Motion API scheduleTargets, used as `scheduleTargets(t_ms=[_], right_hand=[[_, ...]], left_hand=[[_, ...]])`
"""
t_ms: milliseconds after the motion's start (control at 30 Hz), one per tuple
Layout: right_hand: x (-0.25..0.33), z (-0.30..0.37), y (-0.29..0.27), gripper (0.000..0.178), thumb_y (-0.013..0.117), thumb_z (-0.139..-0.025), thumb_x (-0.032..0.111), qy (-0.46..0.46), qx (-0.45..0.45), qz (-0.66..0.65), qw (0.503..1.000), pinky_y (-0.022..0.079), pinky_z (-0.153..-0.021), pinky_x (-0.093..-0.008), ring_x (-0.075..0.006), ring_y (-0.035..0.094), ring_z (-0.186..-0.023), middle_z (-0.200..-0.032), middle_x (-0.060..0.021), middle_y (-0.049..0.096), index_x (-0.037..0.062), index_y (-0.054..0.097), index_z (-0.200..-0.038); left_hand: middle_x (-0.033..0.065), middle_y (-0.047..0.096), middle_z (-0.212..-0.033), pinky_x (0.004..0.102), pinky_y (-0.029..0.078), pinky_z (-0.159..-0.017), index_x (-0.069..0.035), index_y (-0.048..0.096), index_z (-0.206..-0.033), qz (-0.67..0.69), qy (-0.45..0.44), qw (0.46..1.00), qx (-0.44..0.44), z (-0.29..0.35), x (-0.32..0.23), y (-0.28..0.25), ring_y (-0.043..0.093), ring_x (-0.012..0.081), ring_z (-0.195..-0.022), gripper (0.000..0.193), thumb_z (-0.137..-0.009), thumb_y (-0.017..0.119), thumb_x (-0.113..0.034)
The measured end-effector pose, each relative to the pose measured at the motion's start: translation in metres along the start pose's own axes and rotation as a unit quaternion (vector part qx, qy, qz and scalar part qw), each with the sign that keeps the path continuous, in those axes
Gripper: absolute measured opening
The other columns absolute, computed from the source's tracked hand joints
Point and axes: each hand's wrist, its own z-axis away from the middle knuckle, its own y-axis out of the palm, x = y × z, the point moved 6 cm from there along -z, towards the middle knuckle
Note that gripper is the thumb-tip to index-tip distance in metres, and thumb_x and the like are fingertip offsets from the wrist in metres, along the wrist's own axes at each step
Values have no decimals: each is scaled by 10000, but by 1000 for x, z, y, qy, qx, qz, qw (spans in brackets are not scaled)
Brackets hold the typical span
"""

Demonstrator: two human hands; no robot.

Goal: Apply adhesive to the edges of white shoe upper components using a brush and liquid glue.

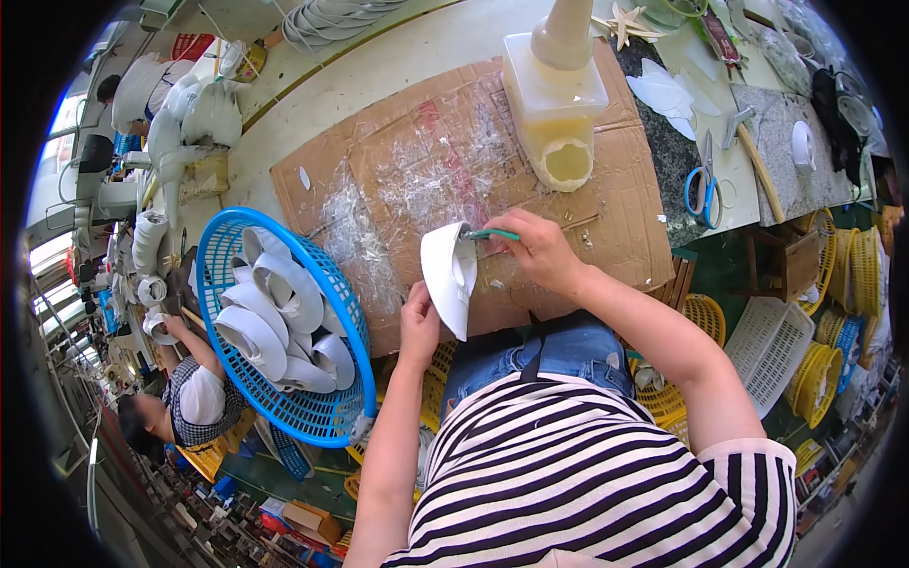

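co-worker: one person low on the far left in a checked top (194, 398), seated below the basket; only the top and an arm are clear
basket: one round blue plastic basket (327, 417) with an open lattice wall, left of the hands; it's piled with curved white shell-like pieces (270, 317), roughly eight or nine showing, smooth and matte, can't count the ones underneath
left hand: the left hand (418, 327) is curled around the lower edge of one white piece (449, 276); thumb up along its side
white piece: a smooth, pale, cupped thing with a pointed lower tip, held upright just above the front edge of the cardboard, between both hands
tool: one thin tool with a green handle (492, 234); its tip sits against the upper inner rim of the white piece
right hand: the right hand (542, 251) is pinched closed on that green handle, knuckles over the cardboard
cardboard: one flat brown sheet (398, 161) spread on the counter (407, 52); scuffed, with whitish scrapings smeared across it
block: one cream-coloured blocky mould-like form (554, 95) standing at the far end of the cardboard, with a round hollow in its near face
scissors: one pair with blue handles (703, 185) lying to the right on the counter
crates: a stack of yellow and white plastic baskets (805, 350) at the far right, number hard to tell
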Motion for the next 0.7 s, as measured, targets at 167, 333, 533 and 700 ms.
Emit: scheduleTargets(t_ms=[167, 333, 533, 700], right_hand=[[10, 8, 6, 212, 571, -797, -16, -44, 41, 58, 997, 484, -649, -366, -337, 590, -765, -861, -141, 568, 33, 590, -1003], [10, 8, 7, 166, 572, -806, 8, 12, 41, 28, 999, 481, -649, -409, -366, 578, -757, -855, -163, 559, 31, 583, -970], [-12, 14, 4, 121, 591, -805, 14, 109, 3, -32, 994, 473, -634, -405, -371, 576, -727, -821, -180, 573, 10, 592, -925], [-26, 18, 9, 94, 589, -800, 1, 92, -3, 1, 996, 474, -624, -397, -374, 589, -717, -816, -188, 587, 1, 600, -893]], left_hand=[[48, 625, -1005, 250, 465, -776, -4, 569, -1127, 247, -146, 958, -2, 8, -10, 15, 590, 111, -896, 251, -883, 511, -6], [43, 634, -1023, 251, 484, -768, -14, 553, -1169, 259, -159, 953, 13, 9, -7, 16, 603, 112, -894, 309, -861, 546, 13], [35, 634, -1034, 254, 485, -789, -9, 564, -1151, 224, -110, 968, 7, 33, 7, 12, 606, 114, -919, 326, -829, 583, 36], [40, 634, -1030, 253, 478, -808, -3, 581, -1126, 206, -92, 974, 11, 36, 11, 11, 603, 121, -929, 308, -826, 568, 64]])
